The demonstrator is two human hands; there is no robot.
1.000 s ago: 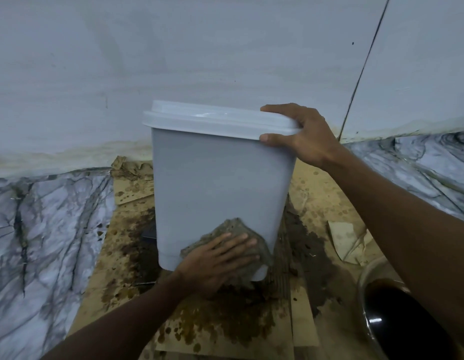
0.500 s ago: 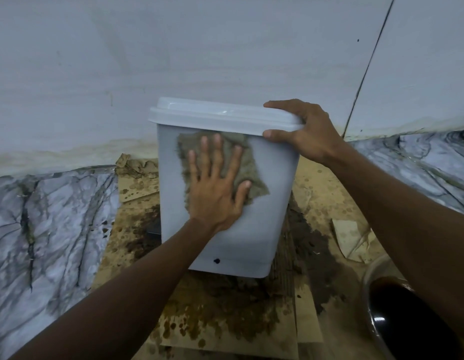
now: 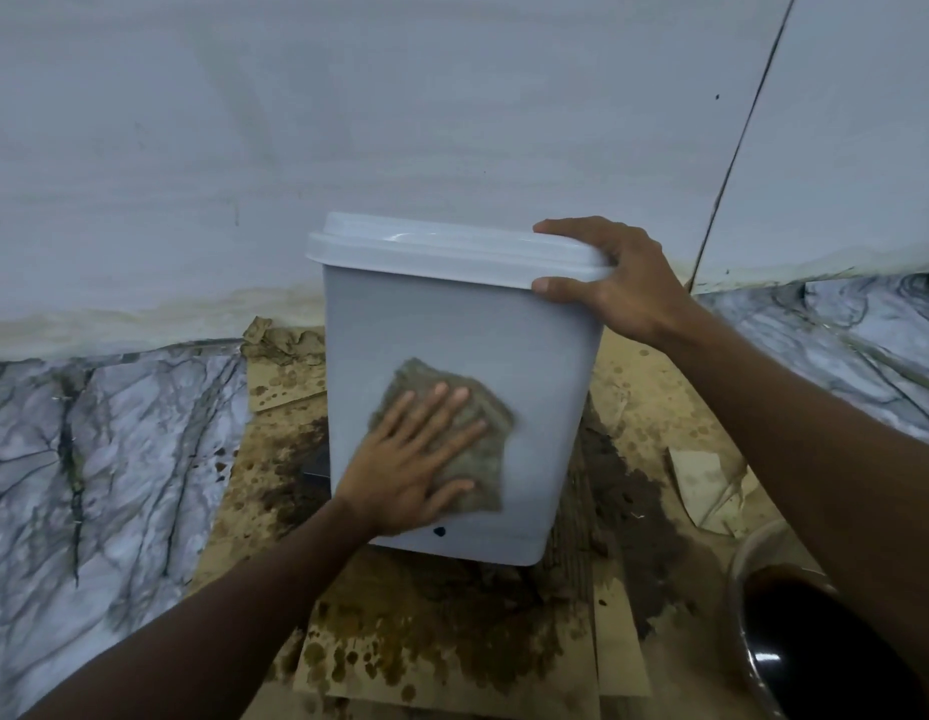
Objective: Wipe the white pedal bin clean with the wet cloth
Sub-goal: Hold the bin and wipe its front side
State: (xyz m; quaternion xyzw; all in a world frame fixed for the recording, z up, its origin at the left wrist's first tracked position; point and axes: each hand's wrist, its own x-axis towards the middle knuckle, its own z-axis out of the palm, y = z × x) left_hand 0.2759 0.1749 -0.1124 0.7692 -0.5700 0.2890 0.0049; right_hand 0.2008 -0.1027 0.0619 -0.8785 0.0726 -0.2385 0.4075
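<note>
Bin (image 3: 504,345) stands on stained cardboard (image 3: 452,657) against the wall (image 3: 452,96).
Left hand (image 3: 405,470) presses the cloth (image 3: 483,449) flat-fingered on its front; right hand (image 3: 623,283) clasps the lid (image 3: 441,246) edge with curled fingers; a dark bowl (image 3: 795,646) sits right.

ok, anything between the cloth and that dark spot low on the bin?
Nothing visible. The cloth lies flat on the bin under the left hand; the dark spot sits on bare plastic just below that hand.

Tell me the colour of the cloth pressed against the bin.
The cloth is a mottled grey-brown; the head view shows it best.
</note>
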